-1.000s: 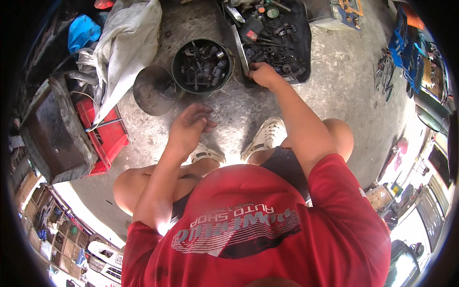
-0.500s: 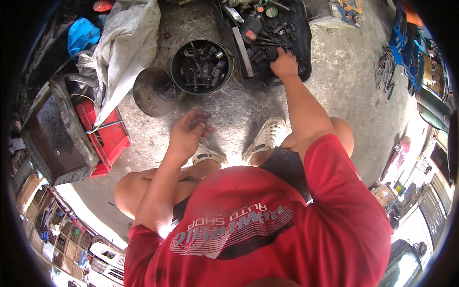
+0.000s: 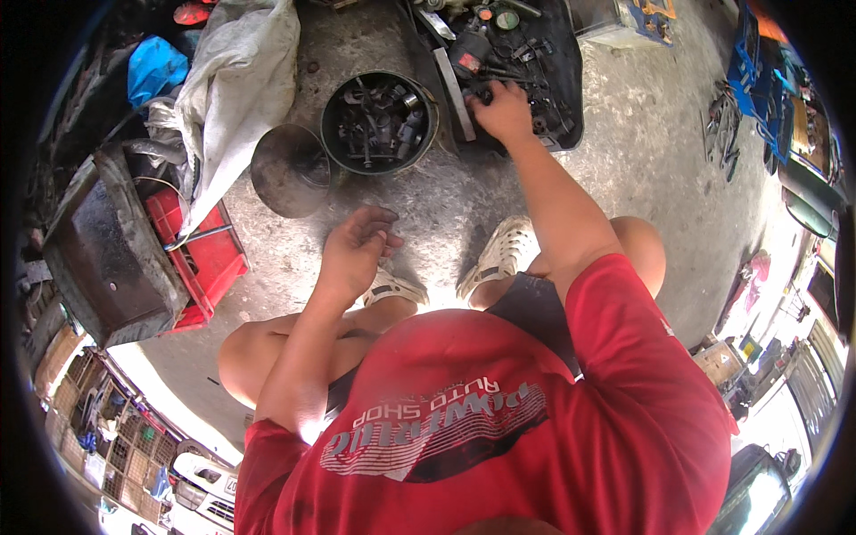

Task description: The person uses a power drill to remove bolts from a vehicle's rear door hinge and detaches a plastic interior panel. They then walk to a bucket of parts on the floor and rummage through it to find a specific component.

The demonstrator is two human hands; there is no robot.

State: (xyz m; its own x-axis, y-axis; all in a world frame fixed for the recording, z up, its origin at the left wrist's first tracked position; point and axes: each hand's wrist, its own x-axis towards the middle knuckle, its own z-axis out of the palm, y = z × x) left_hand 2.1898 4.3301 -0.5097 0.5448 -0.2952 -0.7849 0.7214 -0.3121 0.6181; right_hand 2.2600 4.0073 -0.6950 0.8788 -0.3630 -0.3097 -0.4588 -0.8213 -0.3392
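Note:
My right hand (image 3: 505, 113) reaches into a black tray (image 3: 571, 134) of greasy metal parts. Its fingers are bent around a small dark metal part (image 3: 484, 94) beside a flat grey metal bar (image 3: 455, 96); the exact kind of part cannot be made out. My left hand (image 3: 358, 245) hovers over the floor in front of my shoes, its smudged fingers loosely curled and apart, with nothing visible in them. Nearest to it are a round bucket (image 3: 432, 134) of bolts and dark metal pieces and an empty-looking round metal container (image 3: 290, 174).
To the left lie a whitish sack (image 3: 236, 80), a blue plastic bag (image 3: 156, 69), a rusty metal pan (image 3: 111, 250) and a red crate (image 3: 218, 276). Several hand tools (image 3: 720, 129) rest on the concrete at the right, near a blue rack (image 3: 749, 71). A pale box (image 3: 615, 36) stands behind the tray.
My right hand has shifted left within the tray, toward the grey bar, and its fingers have bent around a dark part. My left hand has hardly moved.

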